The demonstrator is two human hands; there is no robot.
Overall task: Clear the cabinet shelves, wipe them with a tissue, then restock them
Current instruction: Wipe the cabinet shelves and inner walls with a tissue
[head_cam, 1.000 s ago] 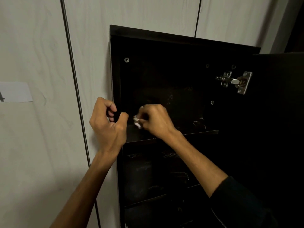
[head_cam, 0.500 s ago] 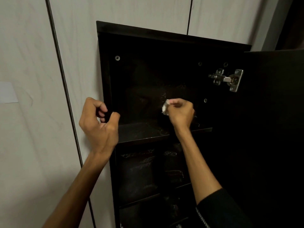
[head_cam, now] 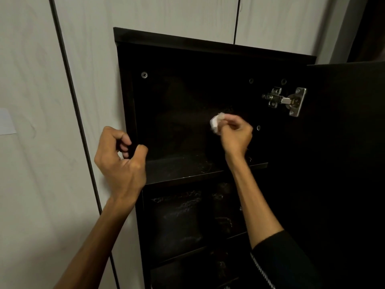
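Observation:
A tall black cabinet (head_cam: 208, 44) stands open against a pale wall. My right hand (head_cam: 235, 136) is inside the top compartment, shut on a crumpled white tissue (head_cam: 215, 122) held against the dark back panel. The top shelf (head_cam: 187, 170) below it is bare and shows dusty streaks. My left hand (head_cam: 118, 157) grips the cabinet's left side panel at shelf height, fingers curled round its front edge. Dark bagged items (head_cam: 179, 220) sit in the second compartment below.
The cabinet door (head_cam: 345, 163) hangs open at the right on a metal hinge (head_cam: 287, 101). Pale wall panels (head_cam: 41, 142) with dark vertical seams surround the cabinet. A white label (head_cam: 6, 122) is stuck on the wall at far left.
My right hand has moved with the tissue from the shelf's front left up and right to the back panel. My left hand has kept its grip on the side panel.

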